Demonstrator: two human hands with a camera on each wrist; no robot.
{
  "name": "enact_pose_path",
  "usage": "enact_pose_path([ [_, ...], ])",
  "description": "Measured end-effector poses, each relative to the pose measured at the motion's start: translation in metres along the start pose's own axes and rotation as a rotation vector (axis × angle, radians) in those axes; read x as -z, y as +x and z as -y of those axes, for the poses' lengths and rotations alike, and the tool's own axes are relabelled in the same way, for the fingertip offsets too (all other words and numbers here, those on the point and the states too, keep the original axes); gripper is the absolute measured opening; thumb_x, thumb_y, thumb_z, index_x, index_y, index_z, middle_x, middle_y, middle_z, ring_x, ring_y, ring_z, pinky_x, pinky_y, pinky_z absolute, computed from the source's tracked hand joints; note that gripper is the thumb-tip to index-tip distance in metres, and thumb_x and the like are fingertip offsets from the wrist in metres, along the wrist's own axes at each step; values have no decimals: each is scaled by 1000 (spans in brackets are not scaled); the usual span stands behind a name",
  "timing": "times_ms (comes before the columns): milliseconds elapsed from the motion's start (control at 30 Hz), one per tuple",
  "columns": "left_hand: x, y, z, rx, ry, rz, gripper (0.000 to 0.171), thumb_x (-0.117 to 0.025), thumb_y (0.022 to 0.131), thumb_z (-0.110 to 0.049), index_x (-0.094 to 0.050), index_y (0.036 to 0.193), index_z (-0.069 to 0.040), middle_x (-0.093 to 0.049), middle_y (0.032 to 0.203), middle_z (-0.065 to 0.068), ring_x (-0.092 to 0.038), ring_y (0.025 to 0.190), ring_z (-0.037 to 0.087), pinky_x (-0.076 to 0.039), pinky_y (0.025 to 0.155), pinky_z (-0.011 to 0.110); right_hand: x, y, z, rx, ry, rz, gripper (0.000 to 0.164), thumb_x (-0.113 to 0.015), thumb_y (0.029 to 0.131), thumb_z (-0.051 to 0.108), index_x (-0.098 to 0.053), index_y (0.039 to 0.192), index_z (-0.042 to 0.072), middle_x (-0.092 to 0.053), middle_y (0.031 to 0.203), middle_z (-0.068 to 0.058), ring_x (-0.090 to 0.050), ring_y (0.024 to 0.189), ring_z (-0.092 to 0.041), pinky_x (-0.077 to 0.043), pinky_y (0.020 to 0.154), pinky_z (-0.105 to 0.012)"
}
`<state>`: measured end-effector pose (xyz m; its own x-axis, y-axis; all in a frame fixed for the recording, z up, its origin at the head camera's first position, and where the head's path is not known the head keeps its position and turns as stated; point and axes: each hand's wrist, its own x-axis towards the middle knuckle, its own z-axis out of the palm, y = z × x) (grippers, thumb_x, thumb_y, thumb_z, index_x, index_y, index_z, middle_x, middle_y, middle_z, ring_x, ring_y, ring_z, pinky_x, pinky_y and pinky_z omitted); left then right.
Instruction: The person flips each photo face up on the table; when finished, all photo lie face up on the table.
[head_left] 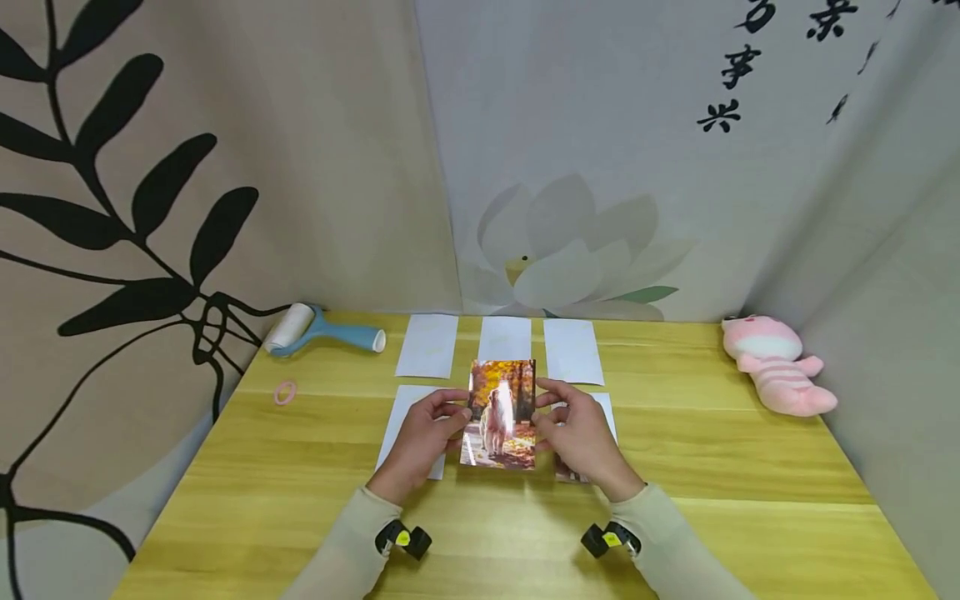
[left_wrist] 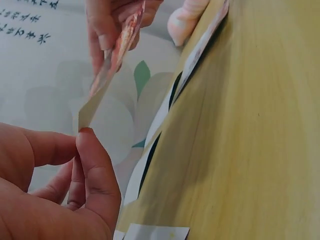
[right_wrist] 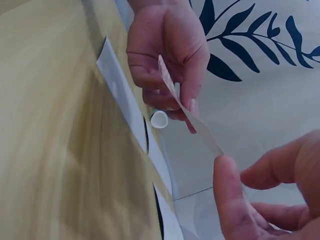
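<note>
A glossy photo (head_left: 498,417) of an animal among autumn trees is held up above the middle of the table (head_left: 262,508), slightly bent, with glare across its picture. The left hand (head_left: 422,435) pinches its left edge between thumb and fingers, and the right hand (head_left: 583,435) pinches the right edge in the same way, each hand's fingers curled. Beyond the photo, three white cards (head_left: 426,346) lie in a row along the far side of the table. Nearer, another white card (head_left: 401,417) lies partly under the left hand; around the right hand show a pale card surface (head_left: 606,408) and a patch of printed picture (head_left: 572,475), and I cannot tell whether they are one card. At the far left lies a blue-handled lint roller (head_left: 333,331), with a pink ring (head_left: 276,396) just nearer; a pink plush toy (head_left: 780,367) lies at the far right.
</note>
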<state>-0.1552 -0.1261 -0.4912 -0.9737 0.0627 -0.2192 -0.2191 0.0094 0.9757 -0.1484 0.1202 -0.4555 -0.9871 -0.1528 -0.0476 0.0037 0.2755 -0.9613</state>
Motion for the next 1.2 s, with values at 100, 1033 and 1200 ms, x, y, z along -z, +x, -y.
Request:
enact_pose_path([
  [100, 1, 1, 2, 6, 7, 2, 30, -68, 102, -10, -69, 132, -7, -65, 106, 6, -66, 90, 18, -59, 72, 33, -1, 2, -5, -7, -18, -3, 59, -67, 94, -5, -56, 151, 4, -66, 118, -18, -73, 69, -33, -63, 60, -50],
  [1033, -1, -5, 6, 68, 315, 15, 45, -67, 104, -24, -64, 142, -1, -73, 121, 15, -75, 84, 17, -65, 75, 33, -7, 6, -33, -65, -261, 77, 53, -70, 97, 8, -57, 147, -6, -74, 128, -19, -75, 109, -29, -60, 57, -29],
  [1200, 0, -5, 3, 66, 342, 18, 46, -67, 104, -28, -65, 141, 0, -73, 126, 16, -77, 86, 19, -65, 77, 33, -7, 6, -33, -64, -273, 89, 55, -71, 97, 9, -56, 147, -6, -73, 130, -20, -75, 111, -31, -62, 64, -30],
])
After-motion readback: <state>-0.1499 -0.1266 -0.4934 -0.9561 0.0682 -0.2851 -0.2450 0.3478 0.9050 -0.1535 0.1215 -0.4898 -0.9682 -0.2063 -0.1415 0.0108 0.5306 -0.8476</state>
